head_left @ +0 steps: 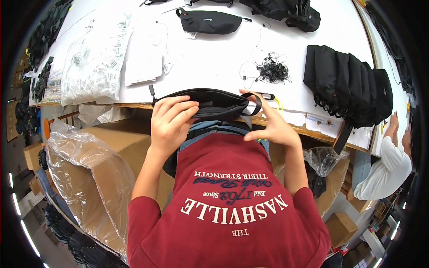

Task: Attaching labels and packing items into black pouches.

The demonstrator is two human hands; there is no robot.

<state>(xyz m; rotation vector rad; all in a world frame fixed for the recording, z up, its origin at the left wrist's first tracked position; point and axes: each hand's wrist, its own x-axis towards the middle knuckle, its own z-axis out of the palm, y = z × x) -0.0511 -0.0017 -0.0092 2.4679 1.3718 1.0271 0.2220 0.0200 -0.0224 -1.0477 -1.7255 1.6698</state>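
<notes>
A black zippered pouch (216,99) lies at the near edge of the table, its mouth gaping so the dark lining shows. My left hand (172,118) grips its left part, fingers bent over the rim. Past that hand a zipper pull (152,91) sticks out at the left end. At the other end, beside a black strap loop (256,105), my right hand (275,123) is open, its thumb wide of the fingers. Its fingertips reach behind the loop and are partly hidden. A small grey piece (246,119) shows under the pouch's right end.
Black pouches (344,76) stand in a row at right. Another pouch (210,22) lies farther back. A tangle of black cord tags (273,69), white papers (144,69) and a clear bag of labels (94,62) cover parts of the table. Plastic-lined cartons (89,178) stand below; a person (386,167) is at far right.
</notes>
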